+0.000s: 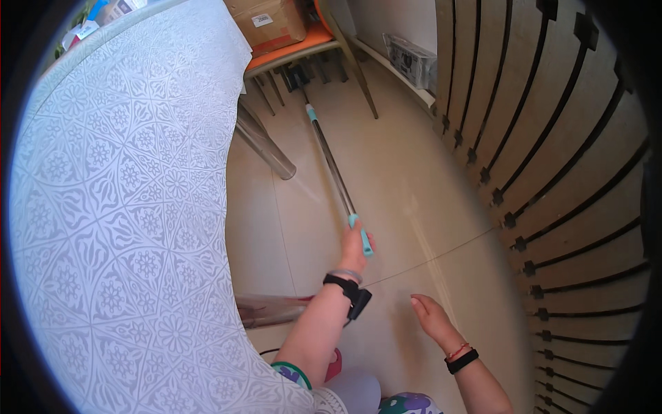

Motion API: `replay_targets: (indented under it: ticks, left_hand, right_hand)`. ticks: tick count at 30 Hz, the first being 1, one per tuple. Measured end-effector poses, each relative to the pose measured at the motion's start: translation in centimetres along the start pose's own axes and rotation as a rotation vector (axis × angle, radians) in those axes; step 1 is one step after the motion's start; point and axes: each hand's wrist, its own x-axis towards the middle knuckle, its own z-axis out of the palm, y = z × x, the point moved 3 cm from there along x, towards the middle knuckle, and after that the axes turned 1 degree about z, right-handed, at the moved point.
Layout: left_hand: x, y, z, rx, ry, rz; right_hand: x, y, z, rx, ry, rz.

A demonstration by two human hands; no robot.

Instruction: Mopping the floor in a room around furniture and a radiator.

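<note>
My left hand (pixel 355 247) is closed around the teal grip of a long-handled floor tool (pixel 332 158). Its metal pole slants away over the tiles, with a teal and white collar near the far end. The dark head (pixel 295 77) lies in shadow beneath an orange-seated chair (pixel 296 50), so its kind cannot be made out. Off to the right, above the floor, my right hand (pixel 434 319) holds nothing; its fingers are loosely stretched, partly hidden behind one another. Black bands circle both wrists, the left one carrying a small dark box.
A table with a white patterned cloth (pixel 138 207) fills the left. Shiny metal legs (pixel 265 143) stand under its edge. On the chair sits a cardboard box (pixel 269 26). Dark metal railings (pixel 545 138) run along the right. A plastic-wrapped item (pixel 409 61) leans by the back wall.
</note>
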Motion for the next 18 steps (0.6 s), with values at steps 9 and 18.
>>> replay_targets:
  ticks: [9,18]
  left_hand:
    - [-9.4,-9.8,-0.9,0.077,0.013,-0.038]
    - [-22.1,-17.5,-3.4,0.210,0.013,-0.183]
  right_hand:
    - [3.2,-1.3,0.3,0.035,0.023,-0.085]
    - [9.0,-3.2,7.1,-0.206,-0.313,0.073]
